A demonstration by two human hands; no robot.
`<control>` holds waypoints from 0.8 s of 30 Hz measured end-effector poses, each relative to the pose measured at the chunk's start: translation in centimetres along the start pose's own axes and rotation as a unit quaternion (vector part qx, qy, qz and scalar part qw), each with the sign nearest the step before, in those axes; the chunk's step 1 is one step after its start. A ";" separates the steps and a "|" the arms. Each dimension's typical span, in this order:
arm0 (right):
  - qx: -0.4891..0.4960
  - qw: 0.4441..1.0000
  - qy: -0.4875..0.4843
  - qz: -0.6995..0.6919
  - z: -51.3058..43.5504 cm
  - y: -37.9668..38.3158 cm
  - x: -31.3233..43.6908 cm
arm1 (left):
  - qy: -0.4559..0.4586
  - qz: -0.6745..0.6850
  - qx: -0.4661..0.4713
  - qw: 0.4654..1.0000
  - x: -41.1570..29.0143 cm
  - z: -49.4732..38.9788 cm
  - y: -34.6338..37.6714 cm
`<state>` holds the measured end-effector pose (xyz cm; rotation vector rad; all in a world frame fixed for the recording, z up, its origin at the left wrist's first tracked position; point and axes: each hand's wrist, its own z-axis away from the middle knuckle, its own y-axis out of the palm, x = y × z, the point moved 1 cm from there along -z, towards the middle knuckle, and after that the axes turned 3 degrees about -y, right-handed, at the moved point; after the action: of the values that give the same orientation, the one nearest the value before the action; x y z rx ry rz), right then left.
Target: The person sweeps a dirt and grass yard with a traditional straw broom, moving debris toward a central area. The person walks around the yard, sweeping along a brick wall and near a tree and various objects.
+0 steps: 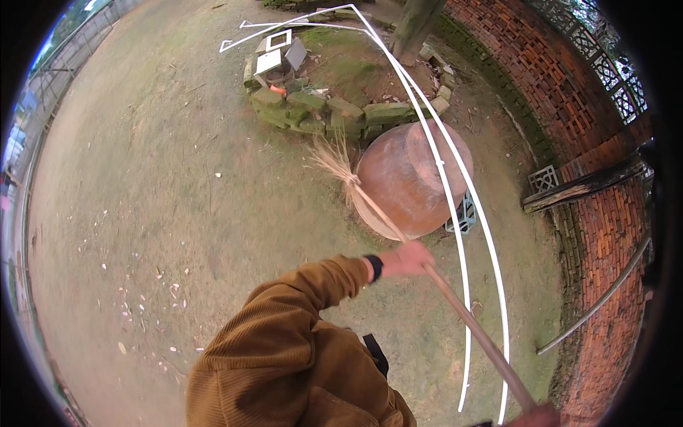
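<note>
A long-handled twig broom [469, 320] runs from the lower right up to the middle of the view. My left hand [408, 259], with a black band at the wrist, is closed round its handle partway down. At the bottom right edge my right hand [536, 416] grips the handle's upper end and is partly cut off by the rim. The broom's twig head [336, 163] lies against the side of a large reddish clay jar [400, 181], near the mossy stone edging. Whether the twigs touch the ground cannot be told.
Long white pipes [459, 213] cross above the jar and the stone-edged bed [389, 112], where a tree trunk [416, 26] stands. A brick wall [603, 256] with a leaning pole [597, 309] and a dark timber beam [581, 189] borders the right. Scattered pale leaves [141, 307] lie on the ground at left.
</note>
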<state>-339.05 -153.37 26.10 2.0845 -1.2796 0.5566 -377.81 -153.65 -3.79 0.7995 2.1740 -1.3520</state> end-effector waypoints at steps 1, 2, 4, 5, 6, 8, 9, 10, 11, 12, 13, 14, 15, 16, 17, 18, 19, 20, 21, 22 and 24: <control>0.038 0.998 0.051 -0.006 0.3 1.0 -2.6 | -0.082 -0.043 0.032 0.995 2.8 1.0 -1.2; 0.170 0.964 0.172 -0.115 -1.3 1.6 -5.7 | -0.189 -0.096 0.119 0.970 4.6 2.2 -2.0; -0.022 0.984 0.152 -0.090 -2.5 -0.4 -7.0 | -0.170 -0.093 0.072 0.978 3.8 4.6 -2.0; -0.048 0.982 0.143 -0.116 -3.8 -2.1 -6.5 | -0.167 -0.076 0.075 0.980 2.2 5.6 -1.7; -0.055 0.984 0.140 -0.091 -5.3 -4.0 -5.1 | -0.132 -0.085 0.054 0.986 -0.1 6.3 -1.0; 0.029 0.969 0.168 -0.179 -7.3 -7.2 -1.7 | -0.064 -0.074 0.022 0.995 -4.2 6.0 0.2; 0.116 0.930 0.200 -0.285 -8.0 -7.8 -0.3 | -0.029 -0.064 -0.010 0.998 -5.5 5.3 0.5; -0.006 0.995 0.062 -0.074 -8.0 -8.3 1.0 | -0.043 -0.055 -0.007 0.998 -5.7 4.2 0.7; -0.092 0.982 -0.110 0.120 -7.6 -7.9 2.0 | -0.044 -0.039 -0.027 0.998 -5.2 3.1 0.6; -0.241 0.882 -0.224 0.336 -6.9 -6.8 2.0 | -0.030 -0.008 -0.052 0.998 -4.0 2.1 0.4; -0.194 0.929 -0.180 0.257 -5.3 -4.8 1.7 | -0.060 -0.020 -0.049 0.997 -2.1 1.3 0.1; -0.115 0.981 -0.101 0.117 -3.6 -2.4 0.4 | -0.079 -0.013 -0.048 0.996 0.3 0.9 -0.3; -0.029 1.000 -0.011 -0.007 -1.9 0.3 -1.7 | -0.093 0.008 -0.044 0.995 2.6 1.2 -0.7; 0.017 0.995 0.058 -0.076 -0.4 2.8 -3.8 | -0.100 -0.016 -0.017 0.995 4.9 2.5 -1.2; 0.040 0.983 0.127 -0.129 1.2 4.9 -5.8 | -0.130 -0.043 0.034 0.990 6.8 4.4 -1.7; 0.001 0.986 0.107 -0.125 1.2 6.4 -8.1 | -0.172 -0.012 0.022 0.985 7.3 6.7 -1.6; -0.037 0.988 0.088 -0.119 1.7 7.1 -9.7 | -0.247 0.005 0.074 0.966 7.6 9.5 -1.9; 0.024 0.993 0.093 -0.067 2.0 7.8 -11.5 | -0.268 -0.033 0.060 0.961 7.9 11.4 -2.8; 0.085 0.992 0.097 -0.007 1.8 7.7 -12.3 | -0.296 -0.047 0.123 0.946 7.3 13.2 -3.3; 0.024 0.984 0.178 0.002 1.5 7.1 -13.1 | -0.315 -0.074 0.145 0.935 6.5 14.6 -4.3; -0.080 0.972 0.216 -0.037 0.3 5.5 -12.6 | -0.321 -0.087 0.171 0.927 4.3 15.2 -6.2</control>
<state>-349.55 -147.39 19.47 1.7462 -0.9561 0.7940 -383.98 -168.55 -8.88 0.2107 1.5379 -1.8024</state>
